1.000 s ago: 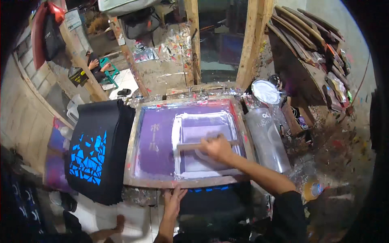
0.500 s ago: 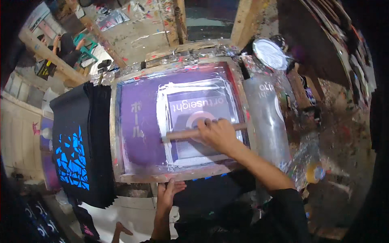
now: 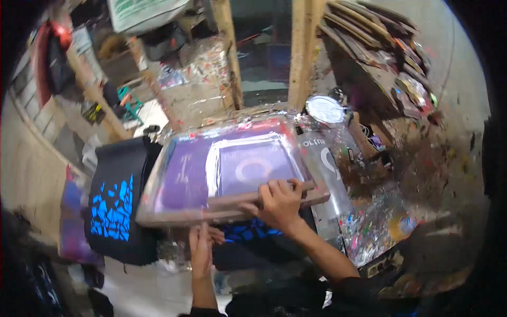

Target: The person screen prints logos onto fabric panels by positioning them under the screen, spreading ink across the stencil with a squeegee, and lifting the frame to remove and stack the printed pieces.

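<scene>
A wooden screen-printing frame (image 3: 174, 217) with purple mesh lies before me, its near edge raised above a black cloth (image 3: 269, 253) with blue shard-shaped print. My right hand (image 3: 280, 203) is closed around a long brown squeegee (image 3: 229, 202), which lies along the near side of the mesh. White ink outlines a rectangle on the mesh, with a pale ring shape inside it. Just below the frame's near rail is my left hand (image 3: 203, 245), slightly blurred, with fingers stretched and apart. Whether its fingertips touch the rail I cannot tell.
A stack of black cloths (image 3: 119, 201) with blue print sits to the left. On the right are a grey printed sheet (image 3: 327, 169), a white-smeared round lid (image 3: 326, 109) and a roll of yellowish tape (image 3: 401, 227). Wooden posts (image 3: 303, 53) stand behind the table.
The squeegee and my right hand have moved toward me to the near side of the mesh. The frame's near edge has risen, uncovering more blue print. The view has shifted upward.
</scene>
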Motion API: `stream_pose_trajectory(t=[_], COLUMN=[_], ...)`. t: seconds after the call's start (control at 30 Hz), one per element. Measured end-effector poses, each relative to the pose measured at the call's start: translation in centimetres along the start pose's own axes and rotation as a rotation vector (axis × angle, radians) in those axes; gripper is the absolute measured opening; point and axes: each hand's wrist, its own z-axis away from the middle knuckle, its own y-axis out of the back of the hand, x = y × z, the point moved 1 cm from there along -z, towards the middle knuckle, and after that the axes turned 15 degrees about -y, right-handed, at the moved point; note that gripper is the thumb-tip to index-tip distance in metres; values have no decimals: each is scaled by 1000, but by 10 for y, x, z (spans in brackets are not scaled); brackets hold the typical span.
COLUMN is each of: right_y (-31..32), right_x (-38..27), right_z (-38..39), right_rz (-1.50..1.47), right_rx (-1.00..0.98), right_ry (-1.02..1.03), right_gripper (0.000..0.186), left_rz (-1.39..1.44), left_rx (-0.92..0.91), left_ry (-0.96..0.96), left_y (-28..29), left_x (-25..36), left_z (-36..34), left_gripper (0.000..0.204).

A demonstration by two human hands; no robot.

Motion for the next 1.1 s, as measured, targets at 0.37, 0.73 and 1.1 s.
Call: stream_pose_trajectory(t=[0.37, 0.73, 1.1], right_y=[30, 6, 26], right_x=[-14, -18, -29], right_z=[-276, -332, -346], right_rz=[122, 119, 80], right_rx=[-153, -235, -243], right_ry=[-2, -47, -115], right_gripper=[79, 90, 85], left_rz=[-614, -1216, -1078], left_rx=[-964, -698, 1047], left_ry=[-477, -822, -1049], left_y=[-185, -51, 234], left_x=[-134, -88, 151], left_z=[-23, -334, -97], left_gripper=[69, 41, 13])
